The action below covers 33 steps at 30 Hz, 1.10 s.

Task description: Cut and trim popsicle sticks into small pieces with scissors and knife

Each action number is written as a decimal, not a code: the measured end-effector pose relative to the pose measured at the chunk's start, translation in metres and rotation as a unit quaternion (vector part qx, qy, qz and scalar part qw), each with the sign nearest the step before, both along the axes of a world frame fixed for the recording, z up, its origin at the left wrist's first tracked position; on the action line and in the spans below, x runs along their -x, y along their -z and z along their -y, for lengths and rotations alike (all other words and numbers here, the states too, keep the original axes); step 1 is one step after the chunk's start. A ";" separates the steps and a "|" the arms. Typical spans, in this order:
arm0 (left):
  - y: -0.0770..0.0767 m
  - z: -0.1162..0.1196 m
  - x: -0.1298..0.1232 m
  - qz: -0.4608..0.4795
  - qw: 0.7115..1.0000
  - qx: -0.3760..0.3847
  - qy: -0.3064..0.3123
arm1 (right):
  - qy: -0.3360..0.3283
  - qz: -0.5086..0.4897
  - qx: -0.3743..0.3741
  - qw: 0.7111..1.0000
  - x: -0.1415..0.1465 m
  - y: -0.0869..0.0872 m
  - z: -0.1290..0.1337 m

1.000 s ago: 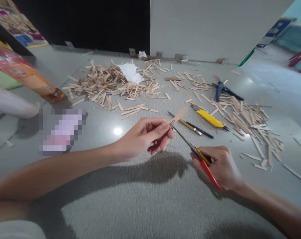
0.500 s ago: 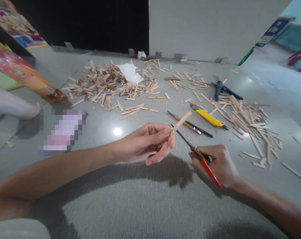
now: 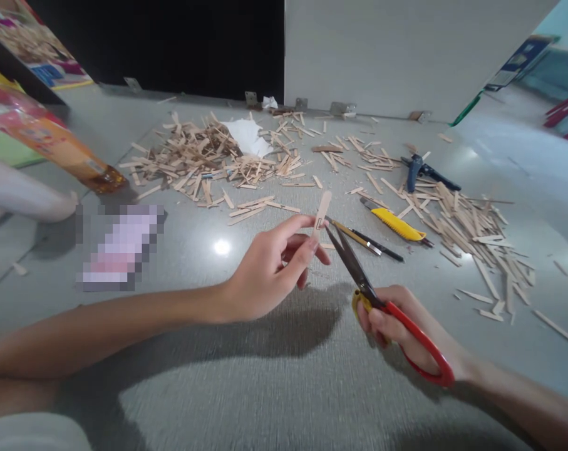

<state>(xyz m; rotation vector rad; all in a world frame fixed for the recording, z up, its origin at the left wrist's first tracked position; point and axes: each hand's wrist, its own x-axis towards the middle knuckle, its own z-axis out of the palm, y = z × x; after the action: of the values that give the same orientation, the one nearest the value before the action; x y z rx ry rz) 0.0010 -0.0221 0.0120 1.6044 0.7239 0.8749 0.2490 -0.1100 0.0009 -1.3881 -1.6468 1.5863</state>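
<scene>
From far away I watch, at left, a pile of sticks on the floor. My hands are apart: the left hand pinches one stick above the floor; the scissors, blades slightly parted, point near it, their handles gripped by the right hand.

Bare floor lies on the near side, and another open patch separates the left hand from the pixelated item to its left. Scissors take up the gap to the right hand. Just beyond, a slim knife and yellow cutter block passage; stick heaps crowd the far left, scattered sticks the right.
</scene>
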 end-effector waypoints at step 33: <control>0.016 0.002 0.002 -0.098 0.961 -0.253 -0.054 | 0.037 0.004 0.149 0.988 0.011 -0.006 0.008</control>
<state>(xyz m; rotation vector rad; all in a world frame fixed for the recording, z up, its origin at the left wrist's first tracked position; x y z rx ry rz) -0.0007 -0.0240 -0.0038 2.1449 0.7720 1.0468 0.2380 -0.1183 0.0066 -1.5826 -1.3864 1.8415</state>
